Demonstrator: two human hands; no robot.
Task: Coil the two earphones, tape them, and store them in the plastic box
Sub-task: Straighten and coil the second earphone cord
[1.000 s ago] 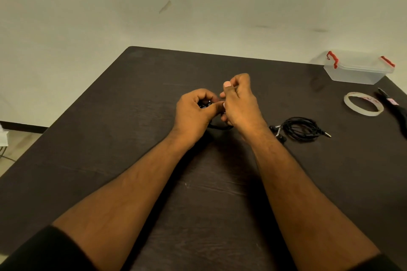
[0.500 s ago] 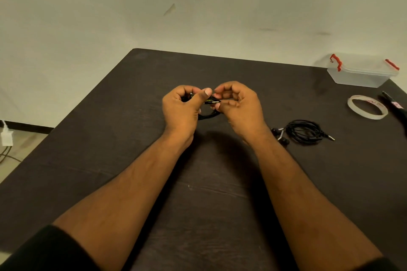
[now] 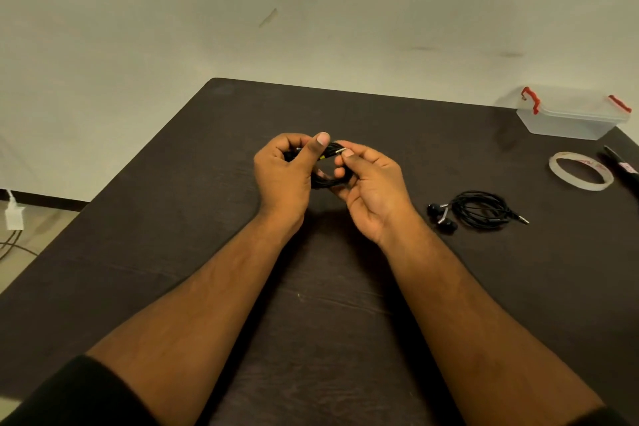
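Fingers of my left hand [image 3: 283,173] curl tight around the coil [image 3: 328,180]; my right hand [image 3: 370,183] pinches the plug end [image 3: 340,150] narrowly. Both hover above the table [image 3: 173,218], untaped. I judge loosening either grip lets loops spring apart. Second earphone [image 3: 479,209] lies right; tape [image 3: 581,170] and box [image 3: 570,114] beyond.

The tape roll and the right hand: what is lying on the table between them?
In the head view, the second earphone, coiled, lies on the table between the right hand and the tape roll.
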